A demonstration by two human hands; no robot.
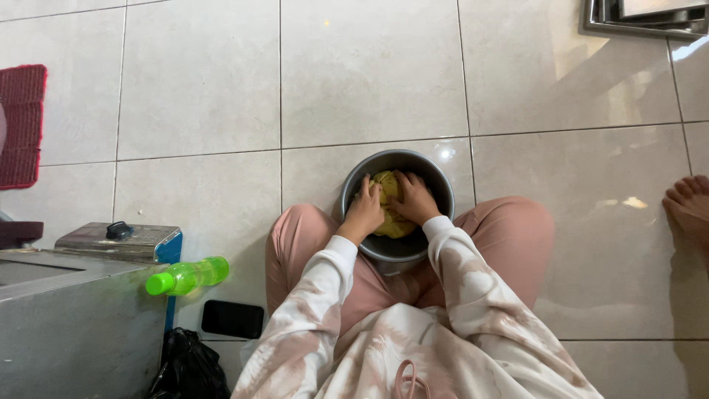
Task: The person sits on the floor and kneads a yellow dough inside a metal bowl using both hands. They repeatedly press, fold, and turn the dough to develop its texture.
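Observation:
I sit cross-legged on a tiled floor with a grey metal bowl point(436, 177) between my knees. Inside it lies a lump of yellow dough point(387, 186). My left hand point(365, 210) presses down on the left side of the dough with curled fingers. Over the dough's right and upper part lies my right hand point(413, 198), fingers bent into it. Both hands touch the dough and partly hide it. My sleeves are pale with a brownish pattern.
On the left stand a grey metal box point(74, 325), a green plastic bottle point(188, 275) lying on its side, a metal tin with a black cap point(118, 238), a black phone point(233, 319) and a black bag point(188, 369). Another person's bare foot point(688, 203) is at the right edge. A red mat point(21, 125) lies far left.

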